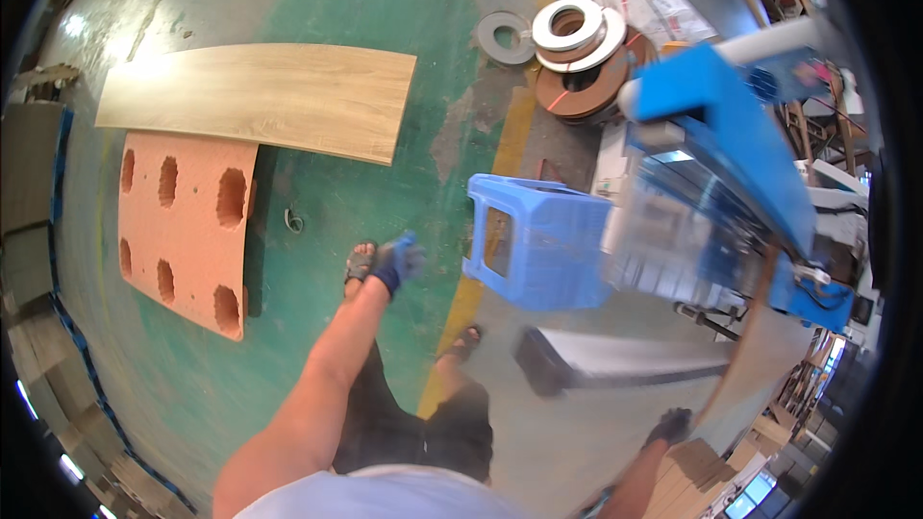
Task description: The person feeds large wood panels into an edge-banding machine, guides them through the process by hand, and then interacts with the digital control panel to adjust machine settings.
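Observation:
My left hand (399, 259), in a blue glove with a dark cuff, hangs in front of me over the green floor, above my sandalled foot. Motion smears its fingers, and nothing plainly shows in it. Low on the right, my right hand (672, 426) wears a dark glove and is close to the lower end of a long, thin brown-edged panel (764, 356) at the machine. Whether it grips that edge I cannot tell. A wood-grain board (260, 96) lies across the far end of an orange slab with several rough holes (187, 231), left of me.
A blue plastic stool (538, 240) stands right of my feet. Beyond it rise stacked rolls of brown and white strip (582, 67). The blue machine (731, 135) fills the right side, with a grey-white beam (625, 360) jutting toward me. Stacked boards (34, 259) line the left edge.

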Motion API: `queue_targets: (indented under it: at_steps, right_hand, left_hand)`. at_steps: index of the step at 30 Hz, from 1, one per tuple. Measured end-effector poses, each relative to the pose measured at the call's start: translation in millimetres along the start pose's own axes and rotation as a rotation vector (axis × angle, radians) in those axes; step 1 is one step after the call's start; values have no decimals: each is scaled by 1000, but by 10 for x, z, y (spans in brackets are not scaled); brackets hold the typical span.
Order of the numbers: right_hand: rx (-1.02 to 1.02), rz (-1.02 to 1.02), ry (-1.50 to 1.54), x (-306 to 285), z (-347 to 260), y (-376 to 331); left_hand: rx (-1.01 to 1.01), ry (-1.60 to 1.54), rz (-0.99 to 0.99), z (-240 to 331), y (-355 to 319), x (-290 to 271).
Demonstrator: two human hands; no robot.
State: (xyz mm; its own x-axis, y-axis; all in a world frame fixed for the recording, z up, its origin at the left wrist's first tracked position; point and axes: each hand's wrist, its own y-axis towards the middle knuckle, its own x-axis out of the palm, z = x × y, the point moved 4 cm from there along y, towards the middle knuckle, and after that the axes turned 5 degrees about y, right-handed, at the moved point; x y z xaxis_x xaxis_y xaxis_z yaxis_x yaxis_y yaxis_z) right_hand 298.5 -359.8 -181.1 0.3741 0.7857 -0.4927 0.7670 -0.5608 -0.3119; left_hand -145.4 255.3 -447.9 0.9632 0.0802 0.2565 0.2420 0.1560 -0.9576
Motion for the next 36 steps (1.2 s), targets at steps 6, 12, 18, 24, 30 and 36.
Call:
queue_targets:
  at_steps: [6, 12, 18, 24, 30, 36]
  right_hand:
    - [-276, -758, -854, 2409, 2965, -2450]
    - [-848, -966, -474, 6454, 2955, -5606]
    - [-860, -735, -571, 7536, 3282, -6008]
    - [-676, -905, -376, 6937, 3876, -5832]
    - [561, -1555, -259, 5752, 3981, -5991]
    - [162, -1576, -492, 4221, 3173, -6493]
  left_hand:
    - [193, 63, 37, 2303, 1492, -1090]
    - [245, -145, 298, 2882, 2053, -1361]
    - [485, -122, 140, 2899, 2158, -1670]
    - [502, -412, -135, 2444, 2071, -1982]
    - [580, -452, 11, 1824, 1414, -2685]
    - [511, -181, -46, 1380, 72, -3117]
